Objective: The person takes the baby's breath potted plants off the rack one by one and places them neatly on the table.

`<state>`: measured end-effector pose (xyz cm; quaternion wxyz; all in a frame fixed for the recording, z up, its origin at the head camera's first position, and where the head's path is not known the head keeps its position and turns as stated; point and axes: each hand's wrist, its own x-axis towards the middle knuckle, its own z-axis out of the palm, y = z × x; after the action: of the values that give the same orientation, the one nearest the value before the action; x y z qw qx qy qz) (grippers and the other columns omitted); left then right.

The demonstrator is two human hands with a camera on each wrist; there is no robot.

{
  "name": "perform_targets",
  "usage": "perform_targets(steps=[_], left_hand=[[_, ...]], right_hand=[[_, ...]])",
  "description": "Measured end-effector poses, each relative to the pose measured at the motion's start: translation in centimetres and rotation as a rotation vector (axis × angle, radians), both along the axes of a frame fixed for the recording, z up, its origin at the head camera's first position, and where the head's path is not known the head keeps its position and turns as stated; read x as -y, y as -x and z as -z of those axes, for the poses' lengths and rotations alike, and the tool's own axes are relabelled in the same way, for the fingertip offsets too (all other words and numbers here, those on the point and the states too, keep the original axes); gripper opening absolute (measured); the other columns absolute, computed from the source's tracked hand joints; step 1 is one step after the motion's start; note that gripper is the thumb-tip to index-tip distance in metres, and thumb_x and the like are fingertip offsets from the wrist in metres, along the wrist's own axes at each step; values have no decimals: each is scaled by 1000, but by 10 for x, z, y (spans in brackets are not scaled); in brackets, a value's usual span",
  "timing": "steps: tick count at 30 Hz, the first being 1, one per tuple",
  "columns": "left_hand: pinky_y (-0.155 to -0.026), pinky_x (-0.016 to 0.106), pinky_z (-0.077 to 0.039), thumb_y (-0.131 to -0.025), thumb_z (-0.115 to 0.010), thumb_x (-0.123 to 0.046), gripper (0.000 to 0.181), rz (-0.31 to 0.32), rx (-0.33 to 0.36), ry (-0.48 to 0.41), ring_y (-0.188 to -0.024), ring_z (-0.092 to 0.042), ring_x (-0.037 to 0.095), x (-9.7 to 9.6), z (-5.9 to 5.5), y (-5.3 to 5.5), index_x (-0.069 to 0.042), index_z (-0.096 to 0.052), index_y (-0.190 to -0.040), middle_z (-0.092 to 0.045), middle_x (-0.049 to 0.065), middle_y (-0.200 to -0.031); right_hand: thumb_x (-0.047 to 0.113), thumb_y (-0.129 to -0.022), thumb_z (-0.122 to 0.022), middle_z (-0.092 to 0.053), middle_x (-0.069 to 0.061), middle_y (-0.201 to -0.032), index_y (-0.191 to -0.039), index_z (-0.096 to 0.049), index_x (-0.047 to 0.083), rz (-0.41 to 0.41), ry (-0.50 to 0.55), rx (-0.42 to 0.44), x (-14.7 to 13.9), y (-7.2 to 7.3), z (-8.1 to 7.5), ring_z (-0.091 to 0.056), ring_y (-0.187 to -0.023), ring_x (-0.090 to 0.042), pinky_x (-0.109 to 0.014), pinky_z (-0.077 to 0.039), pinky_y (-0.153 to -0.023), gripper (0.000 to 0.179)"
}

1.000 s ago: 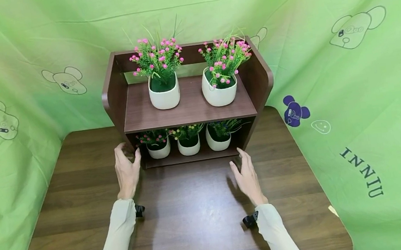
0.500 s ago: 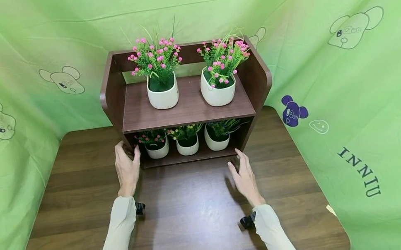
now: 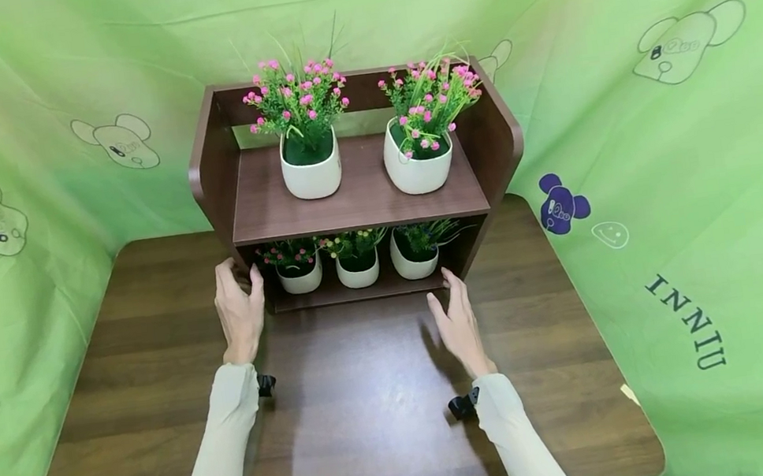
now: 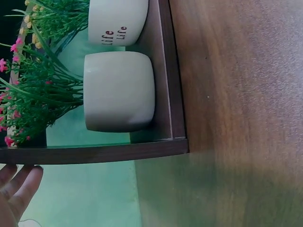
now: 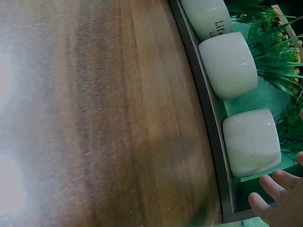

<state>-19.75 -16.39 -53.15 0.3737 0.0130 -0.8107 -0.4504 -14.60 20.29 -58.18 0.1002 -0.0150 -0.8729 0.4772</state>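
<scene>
A dark brown two-tier shelf [image 3: 357, 213] stands at the table's back. My left hand [image 3: 240, 319] is beside its left side panel, with fingertips against the panel's outer face in the left wrist view and the thumb near the front edge. Close to the lower right front corner is my right hand [image 3: 460, 327], fingers spread and holding nothing. In the right wrist view its fingers [image 5: 272, 187] overlap the right side panel, below the end pot [image 5: 252, 142]. White pots of pink flowers, left [image 3: 313, 176] and right [image 3: 419, 171], occupy the upper tier.
On the lower tier sit three white pots: left [image 3: 302, 279], middle [image 3: 359, 274] and right [image 3: 415, 262]. Their plants are partly shaded by the upper board. The wooden table [image 3: 374, 413] extends in front. Green cloth [image 3: 353, 3] with printed mouse figures hangs behind and at both sides.
The right hand has shifted slightly left along the shelf's lower front corner. The left hand stays by the left panel. The head view has tilted a little, so the shelf appears higher.
</scene>
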Motion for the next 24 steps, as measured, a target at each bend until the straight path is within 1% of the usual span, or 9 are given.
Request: perform_targets(steps=[4, 6, 11, 14, 19, 24], left_hand=[[-75, 50, -51, -99, -65, -7, 26, -18, -17, 0, -83, -66, 42, -1, -3, 1, 8, -60, -120, -64, 24, -101], [-73, 50, -51, -99, -65, -6, 25, -26, -25, -1, -82, -67, 41, -2, -3, 1, 8, -60, -119, -65, 24, -100], [-71, 48, -51, -98, -65, -5, 25, -32, -26, 8, -77, -67, 40, -3, -3, 1, 9, -59, -118, -65, 24, -96], [-70, 50, -52, -98, -65, -5, 26, -35, -29, 22, -77, -66, 41, -4, -3, 1, 9, -59, -119, -64, 25, -96], [-69, 55, -52, -96, -65, -2, 25, -32, -54, 33, -76, -65, 44, -5, -1, 1, 10, -58, -117, -63, 25, -95], [-70, 57, -52, -96, -65, -3, 26, -35, -62, 42, -78, -65, 47, -3, -1, 3, 11, -57, -116, -62, 27, -97]], right_hand=[[29, -110, -55, -39, -12, -161, -165, -32, 15, 6, 10, -7, 3, 5, -5, -42, -145, -32, -56, -34, -115, 61], [30, -110, -55, -39, -11, -161, -166, -30, 17, 18, 19, -4, 5, 7, -7, -41, -146, -30, -56, -34, -116, 63], [29, -108, -56, -40, -13, -160, -166, -27, 19, 57, 47, -12, 9, 13, -7, -42, -146, -32, -56, -33, -117, 66], [28, -107, -58, -39, -17, -159, -167, -25, 18, 76, 71, -9, 11, 17, -6, -41, -146, -34, -55, -34, -116, 69], [23, -105, -61, -37, -20, -161, -166, -23, 13, 102, 110, -7, 14, 22, -4, -39, -147, -36, -55, -32, -117, 72], [25, -103, -63, -37, -19, -160, -166, -23, 12, 130, 94, 8, 17, 32, -6, -40, -147, -34, -53, -34, -117, 75]])
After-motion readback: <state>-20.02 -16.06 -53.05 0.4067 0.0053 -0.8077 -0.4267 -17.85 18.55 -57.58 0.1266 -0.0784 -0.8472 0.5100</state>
